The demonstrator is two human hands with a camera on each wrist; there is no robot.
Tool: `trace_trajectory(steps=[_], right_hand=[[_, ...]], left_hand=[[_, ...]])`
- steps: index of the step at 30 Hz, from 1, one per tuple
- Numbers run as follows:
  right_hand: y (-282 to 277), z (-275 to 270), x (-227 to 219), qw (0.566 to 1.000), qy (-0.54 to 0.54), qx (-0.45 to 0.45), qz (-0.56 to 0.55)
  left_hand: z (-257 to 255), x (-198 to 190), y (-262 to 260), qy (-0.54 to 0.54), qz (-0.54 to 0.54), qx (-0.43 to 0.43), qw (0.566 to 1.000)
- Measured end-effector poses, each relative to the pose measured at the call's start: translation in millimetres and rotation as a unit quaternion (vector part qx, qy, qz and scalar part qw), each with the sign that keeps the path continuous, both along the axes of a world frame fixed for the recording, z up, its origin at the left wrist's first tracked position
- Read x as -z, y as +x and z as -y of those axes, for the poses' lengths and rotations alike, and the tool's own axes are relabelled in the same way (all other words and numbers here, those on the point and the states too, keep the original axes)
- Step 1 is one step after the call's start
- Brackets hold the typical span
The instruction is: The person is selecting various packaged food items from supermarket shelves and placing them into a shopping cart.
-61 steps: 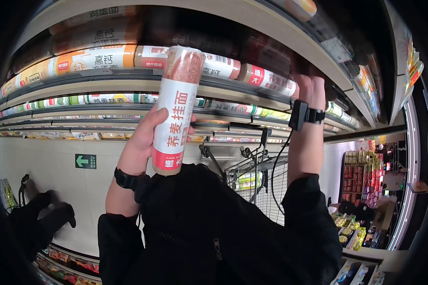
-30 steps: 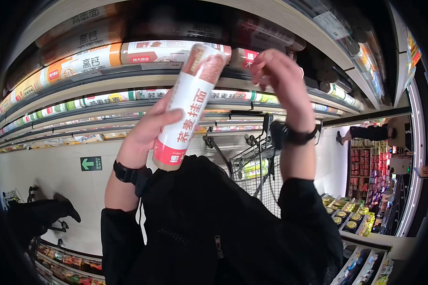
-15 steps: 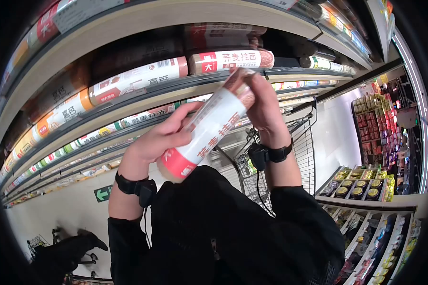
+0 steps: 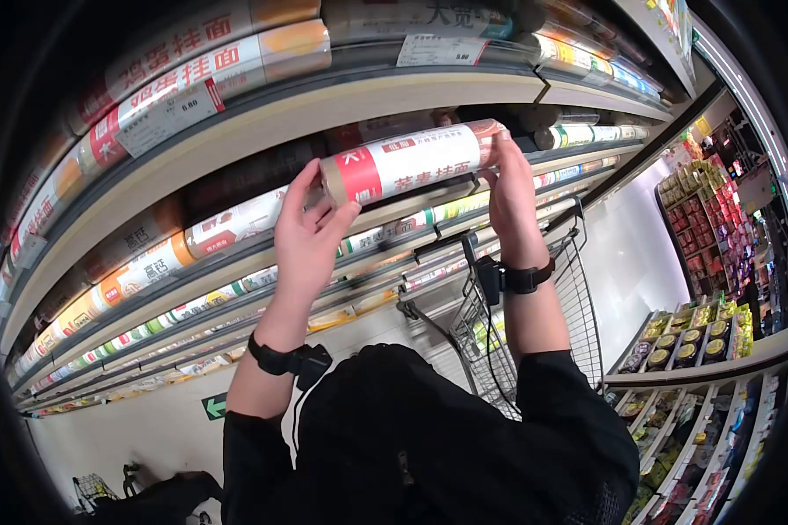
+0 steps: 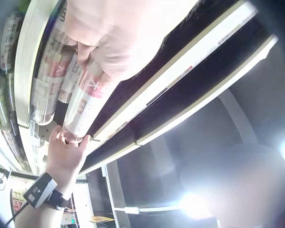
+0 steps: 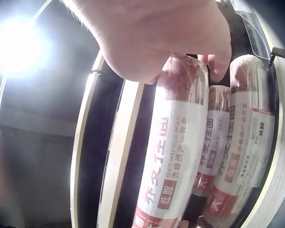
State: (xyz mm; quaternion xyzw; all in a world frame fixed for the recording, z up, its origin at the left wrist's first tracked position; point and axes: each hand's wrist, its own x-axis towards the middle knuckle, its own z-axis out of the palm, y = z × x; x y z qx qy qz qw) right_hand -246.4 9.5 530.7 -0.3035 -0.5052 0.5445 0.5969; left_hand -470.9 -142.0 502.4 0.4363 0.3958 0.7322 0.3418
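A white and red roll of buckwheat noodles lies level at the mouth of an upper shelf. My left hand grips its red-banded end, and my right hand cups the brown end. In the left wrist view the noodle roll runs from my left hand down to my right hand. In the right wrist view my right hand covers the top of the noodle roll, with like rolls lying beside it on the shelf.
Several shelves of noodle rolls curve off to the left below. A wire shopping cart stands just right of my body. A low display of jars is at the right, and a green floor arrow lies at lower left.
The roll went from upright in my left hand to level at the shelf mouth. My right hand left the shelf and took the roll's brown end. The view tilted upward.
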Motion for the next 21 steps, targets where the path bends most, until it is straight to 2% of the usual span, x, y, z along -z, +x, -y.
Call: trace_trajectory(steps=[1,2,3,4,5,6,8,9,10,12,13,14,16,18,21], right_hand=[[-0.7,-0.7,-3.9,0.998,0.026,0.027,0.058],[-0.9,-4.2,-6.0,0.998,0.027,0.03,0.055],[-2.6,-9.5,-9.0,0.997,0.032,0.014,0.073],[-5.2,-15.1,-13.5,0.995,0.037,-0.001,0.092],[-5.1,-21.5,-21.2,0.994,0.031,0.001,0.104],[-4.4,-32.0,-19.7,0.994,0.03,0.003,0.102],[-2.8,-63.9,0.8,0.99,0.084,0.031,0.11],[-12.6,-72.6,3.5,0.981,0.126,0.087,0.121],[-12.3,-78.4,6.2,0.981,0.125,0.089,0.12],[-14.8,-81.1,6.8,0.975,0.0,0.041,0.217],[-19.0,-79.3,8.1,0.941,0.13,0.129,0.284],[-20.5,-75.0,7.2,0.929,0.114,0.145,0.321],[-20.6,-85.2,23.8,0.918,0.166,0.163,0.322],[-19.5,-87.9,27.7,0.915,0.163,0.168,0.328],[-19.1,-83.4,24.9,0.896,0.178,0.183,0.362]], left_hand=[[-7.4,1.6,1.4,0.009,0.0,-0.041,0.999],[-17.2,4.4,-4.5,0.01,-0.003,-0.039,0.999],[-26.6,-0.3,-12.9,-0.026,-0.139,-0.099,0.985],[-34.4,-5.4,-19.0,-0.061,-0.271,-0.158,0.948],[-39.7,-8.1,-17.5,-0.129,-0.436,-0.264,0.851],[-46.5,-3.8,-20.7,-0.129,-0.438,-0.262,0.85],[-61.5,12.6,-28.7,-0.137,-0.489,-0.277,0.815],[-63.6,8.7,-26.8,-0.16,-0.53,-0.296,0.778],[-65.9,4.8,-26.0,-0.159,-0.531,-0.295,0.778],[-68.4,-2.7,-22.6,-0.178,-0.567,-0.313,0.741],[-67.7,-4.7,-22.5,-0.179,-0.568,-0.307,0.742],[-65.7,-7.3,-24.8,-0.166,-0.562,-0.32,0.744],[-67.0,-8.5,-30.0,-0.156,-0.56,-0.323,0.747],[-73.2,-8.3,-35.9,-0.235,-0.556,-0.287,0.744],[-75.1,-3.2,-40.2,-0.193,-0.56,-0.294,0.75]])
